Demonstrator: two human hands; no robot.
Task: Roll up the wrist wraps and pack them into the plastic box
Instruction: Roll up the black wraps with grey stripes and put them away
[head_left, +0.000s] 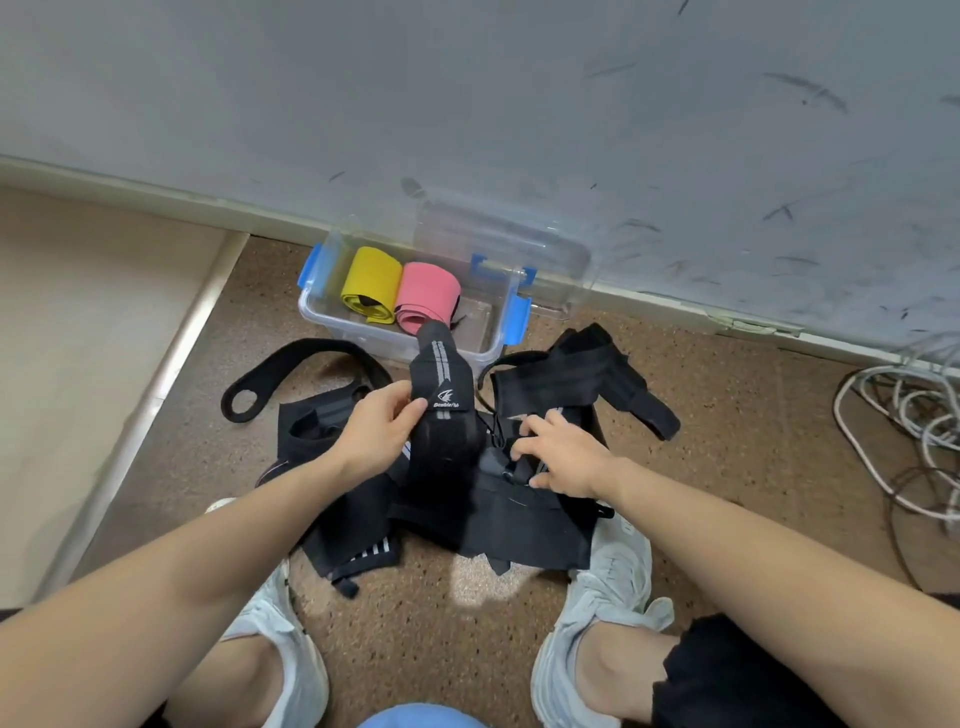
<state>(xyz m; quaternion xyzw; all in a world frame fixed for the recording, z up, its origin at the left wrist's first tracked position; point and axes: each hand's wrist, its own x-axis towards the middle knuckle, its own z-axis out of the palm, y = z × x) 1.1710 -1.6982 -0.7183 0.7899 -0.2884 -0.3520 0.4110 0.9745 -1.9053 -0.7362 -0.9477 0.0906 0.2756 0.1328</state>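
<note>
Through the head camera I am watching the left hand gripping a black wrist wrap, which is standing upright just in front of the plastic box, its top overlapping the box's near wall. The right hand, nearer me than the box, is curling its fingers into the black pile and pinching a piece of it.

I judge the wrap is being freed for rolling. To do it well, I would be pulling its tail clear, flattening it, then rolling tightly from 1 end with edges aligned.

Inside the box, 2 rolls, the yellow roll and the pink roll, are lying side by side toward its left, leaving bare floor on its right. The lid is leaning behind the box. A looped strap is lying left of the box's near corner, and white cables are well right of it. The tangled pile and a thin cord by the right hand could be snagging the wrap.
</note>
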